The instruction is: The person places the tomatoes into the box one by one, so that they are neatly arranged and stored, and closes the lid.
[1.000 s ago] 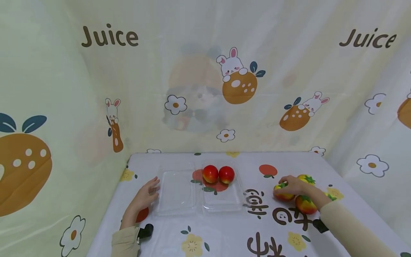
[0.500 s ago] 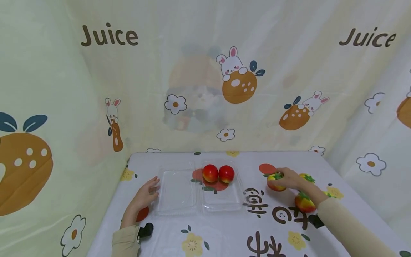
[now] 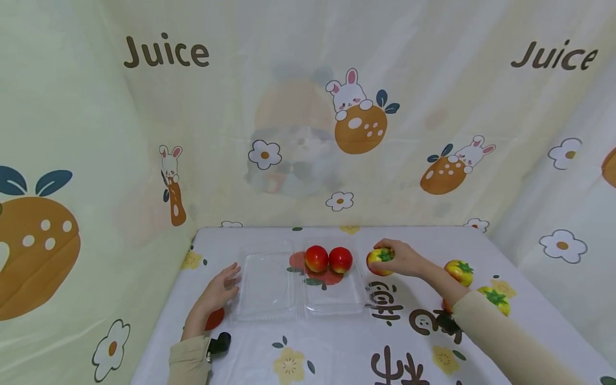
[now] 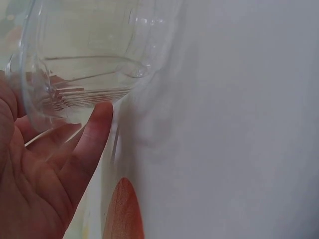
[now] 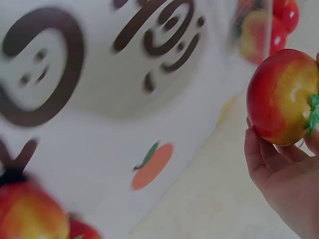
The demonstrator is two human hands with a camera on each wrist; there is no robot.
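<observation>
Right hand (image 3: 401, 259) has its grip wrapped around a red-yellow tomato (image 3: 379, 262), held just right of the clear tray (image 3: 332, 305) at frame centre. Left hand (image 3: 217, 291) lies flat, fingers relaxed, against the tray's left half. I'd say lower it gently beside the two red tomatoes (image 3: 328, 259) so they don't roll. Spare ones (image 3: 459, 271) sit on the desk (image 3: 337, 347), right side.
</observation>
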